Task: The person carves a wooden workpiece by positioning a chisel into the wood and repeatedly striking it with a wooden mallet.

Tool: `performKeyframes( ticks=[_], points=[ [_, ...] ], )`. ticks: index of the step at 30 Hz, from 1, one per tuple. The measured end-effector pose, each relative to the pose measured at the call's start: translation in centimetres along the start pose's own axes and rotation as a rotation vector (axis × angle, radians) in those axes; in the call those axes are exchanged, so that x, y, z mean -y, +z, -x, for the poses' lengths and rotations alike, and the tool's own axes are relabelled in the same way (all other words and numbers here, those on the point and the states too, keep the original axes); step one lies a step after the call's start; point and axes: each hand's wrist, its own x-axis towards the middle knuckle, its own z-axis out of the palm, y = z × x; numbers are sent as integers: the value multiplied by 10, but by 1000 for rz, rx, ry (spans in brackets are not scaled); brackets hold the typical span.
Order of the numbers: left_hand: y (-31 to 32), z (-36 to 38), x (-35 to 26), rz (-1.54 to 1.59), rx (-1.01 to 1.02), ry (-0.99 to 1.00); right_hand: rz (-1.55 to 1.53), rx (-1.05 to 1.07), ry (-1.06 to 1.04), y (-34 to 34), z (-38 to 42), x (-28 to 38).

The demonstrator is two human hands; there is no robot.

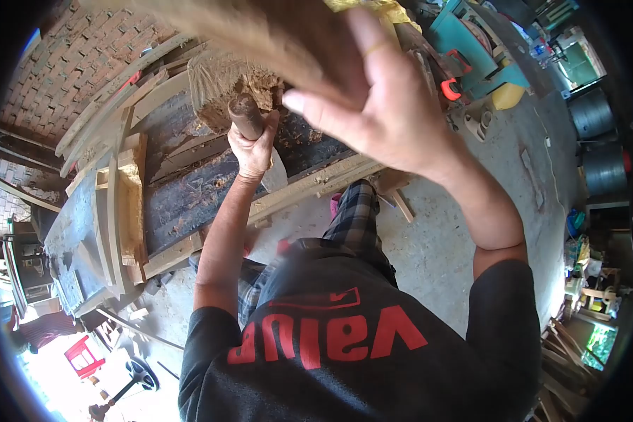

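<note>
My left hand (252, 149) is closed around the thick round wooden handle (245, 112) of a bladed tool. A pale flat blade (275, 174) shows below the fist, in line with the handle. Beside it is a rough, splintered wood block (214, 88) lying on the dark bench (183, 211). My right hand (401, 105) is raised close to the camera, the thumb stretched out along the underside of a large piece of wood (274, 42). That wood is smeared by motion and crosses the top of the view. Most of the right fingers are hidden behind it.
Long boards (123, 190) lie along the bench's left side by a brick wall (84, 77). A teal machine (482, 53) and a red-orange object (451, 88) are at upper right. Metal drums (603, 169) stand farther right. A red stool (84, 356) is at lower left.
</note>
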Motion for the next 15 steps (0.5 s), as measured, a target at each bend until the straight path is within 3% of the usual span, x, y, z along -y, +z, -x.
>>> performKeyframes(
  ticks=[3,5,11,13,15],
  points=[
    [-16,-8,9,-66,41,46,77,485,362,22,28,-19],
    [-22,-18,2,59,88,-284,39,476,414,19,33,-21],
    [-31,-14,-3,107,18,-231,-107,425,595,17,50,-17],
    [-31,-4,-4,100,29,-195,-12,163,295,27,61,-29],
    [-30,4,-4,1,-16,-100,-18,196,318,26,60,-28]
  ],
)
